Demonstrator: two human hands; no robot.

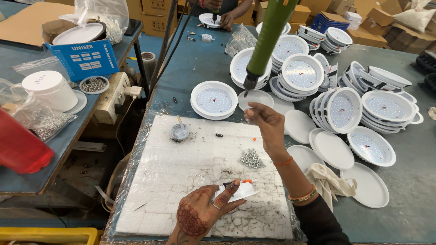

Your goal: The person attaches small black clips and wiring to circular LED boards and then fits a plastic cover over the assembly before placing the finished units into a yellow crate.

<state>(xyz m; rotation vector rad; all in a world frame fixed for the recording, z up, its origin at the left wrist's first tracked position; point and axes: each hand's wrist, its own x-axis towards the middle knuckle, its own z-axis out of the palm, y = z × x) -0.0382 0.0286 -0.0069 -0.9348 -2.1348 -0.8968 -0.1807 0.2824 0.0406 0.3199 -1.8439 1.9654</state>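
My left hand [200, 217], patterned with henna, rests on a white foam board [181, 181] and grips a small white tube with an orange cap [239, 190]. My right hand [265, 124] is raised above the board's far edge, thumb and fingertips pinched on what looks like a tiny screw. Just above those fingertips hangs a green electric screwdriver [265, 38], bit pointing down. A heap of small screws [251, 159] lies on the board below my right wrist. A round white LED lamp [214, 100] and a plain white disc [255, 99] lie just beyond.
A small grey dish of paste [180, 132] sits on the board. Stacks of white round lamps [345, 109] and loose discs [334, 149] fill the right of the blue table. Another person's hands [220, 16] work at the far end. A side bench holds a blue box [84, 56], a jar [50, 88] and a power strip [111, 97].
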